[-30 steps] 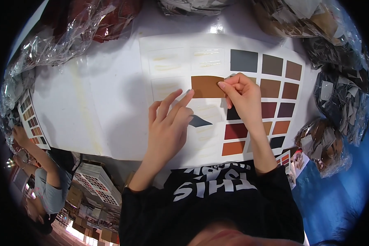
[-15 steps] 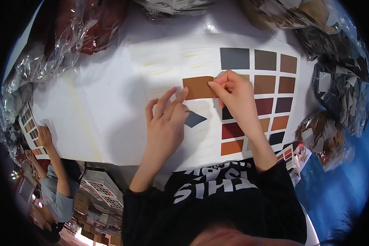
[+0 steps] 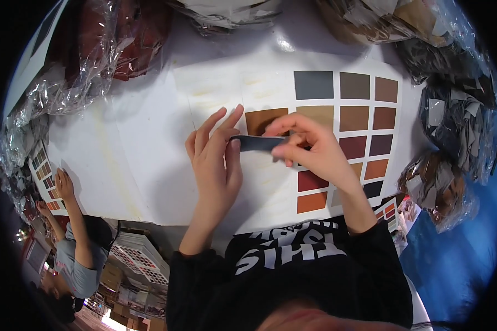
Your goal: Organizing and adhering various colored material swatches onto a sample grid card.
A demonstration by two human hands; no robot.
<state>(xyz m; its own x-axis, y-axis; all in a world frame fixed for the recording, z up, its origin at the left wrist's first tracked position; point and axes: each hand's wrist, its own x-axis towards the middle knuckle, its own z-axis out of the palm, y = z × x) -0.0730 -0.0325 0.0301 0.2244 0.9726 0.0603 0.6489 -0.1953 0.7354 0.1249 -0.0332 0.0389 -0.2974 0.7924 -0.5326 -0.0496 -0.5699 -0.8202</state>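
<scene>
A dark blue-grey swatch (image 3: pixel 255 143) is pinched at its left end between the thumb and index finger of my left hand (image 3: pixel 212 160). It is raised over the white sheet, seen nearly edge-on. My right hand (image 3: pixel 313 149) is at the swatch's right end, thumb and index finger apart around it and slightly blurred; whether they touch it is unclear. Behind the raised piece, a brown swatch (image 3: pixel 264 119) lies on the white sheet (image 3: pixel 259 201), left of the tan swatch (image 3: pixel 317 116). Above the tan one is a grey-blue swatch (image 3: pixel 313 85). My right hand covers part of the swatch rows.
Plastic bags of dark red pieces (image 3: pixel 135 47), grey pieces (image 3: pixel 453 118) and brown pieces (image 3: pixel 433 185) line the table. At far left, another person's hand (image 3: pixel 64 185) rests by a swatch card (image 3: pixel 48 179). Stacked swatch cards (image 3: pixel 141 254) stand below the table edge.
My hands have left the brown swatch, which now lies on the sheet. My left hand has lifted the dark blue-grey swatch, and my right hand has moved down to its right end.
</scene>
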